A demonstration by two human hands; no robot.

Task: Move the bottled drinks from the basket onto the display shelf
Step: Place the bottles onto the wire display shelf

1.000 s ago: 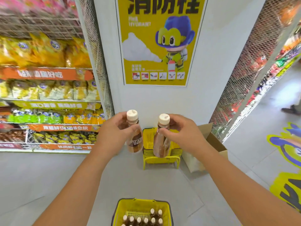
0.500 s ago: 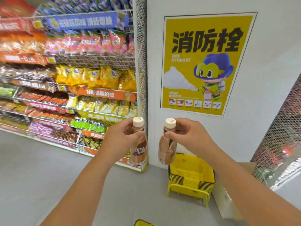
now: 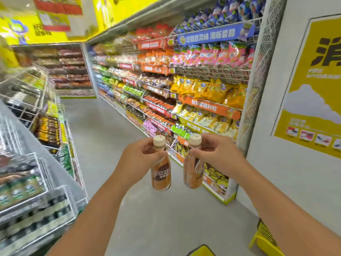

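Note:
I hold two brown coffee bottles with cream caps upright in front of me over the aisle floor. My left hand (image 3: 135, 160) grips the neck of the left bottle (image 3: 160, 173). My right hand (image 3: 218, 156) pinches the neck of the right bottle (image 3: 192, 172). The two bottles hang side by side, a small gap between them. Only the yellow rim of the basket (image 3: 200, 251) shows at the bottom edge. A wire display shelf (image 3: 36, 215) with rows of bottled drinks stands at my lower left.
Snack shelves (image 3: 193, 100) line the right side of the aisle. A white wall with a yellow poster (image 3: 313, 100) is at the far right. Stacked yellow baskets (image 3: 263, 239) sit at its foot. Grey floor (image 3: 103, 130) runs ahead between the shelves.
The view has swung left, from the poster wall to the aisle and the wire drink shelf. Both hands still hold their bottles in the same pose. The basket has slipped to the bottom edge.

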